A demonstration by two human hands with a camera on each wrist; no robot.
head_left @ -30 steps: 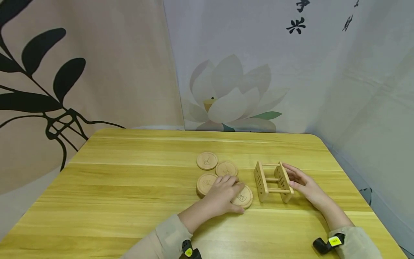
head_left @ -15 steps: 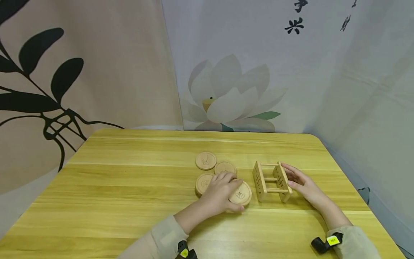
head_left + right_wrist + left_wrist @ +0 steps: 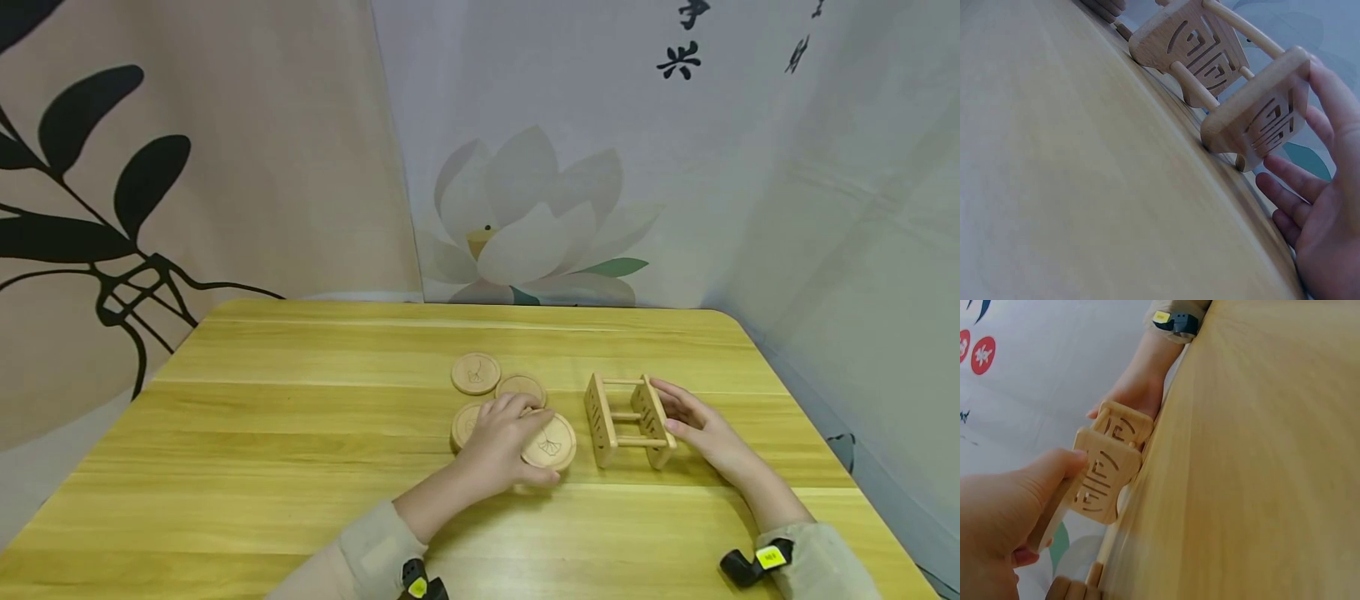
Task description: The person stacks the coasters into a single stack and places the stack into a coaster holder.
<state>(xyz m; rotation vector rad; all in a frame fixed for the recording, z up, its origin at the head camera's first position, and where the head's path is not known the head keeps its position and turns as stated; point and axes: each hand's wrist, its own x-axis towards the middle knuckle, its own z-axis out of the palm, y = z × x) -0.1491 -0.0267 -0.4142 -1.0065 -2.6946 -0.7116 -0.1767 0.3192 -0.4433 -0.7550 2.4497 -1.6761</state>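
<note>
My left hand [image 3: 497,446] grips a round wooden coaster [image 3: 550,443] by its edge, thumb at the near side; a leaf is engraved on its face. Seen in the left wrist view, the coaster [image 3: 1054,515] stands nearly edge-on between thumb and fingers. To its right, a small wooden coaster rack [image 3: 630,419] with cut-out side panels and round rods stands on the table. My right hand [image 3: 705,433] holds the rack's right panel, thumb and fingers at its edges, as the right wrist view shows beside the panel [image 3: 1266,109]. No coaster shows between the rack's panels.
A single coaster [image 3: 476,373] lies behind my left hand, with another coaster [image 3: 522,387] beside it. A stack of coasters [image 3: 462,427] is partly hidden by that hand. The wooden table [image 3: 262,467] extends to a printed cloth backdrop [image 3: 300,167].
My left hand has lifted the coaster and moved it slightly left, tilting it. The right hand and the rack have stayed in place; the whole head view has shifted a little.
</note>
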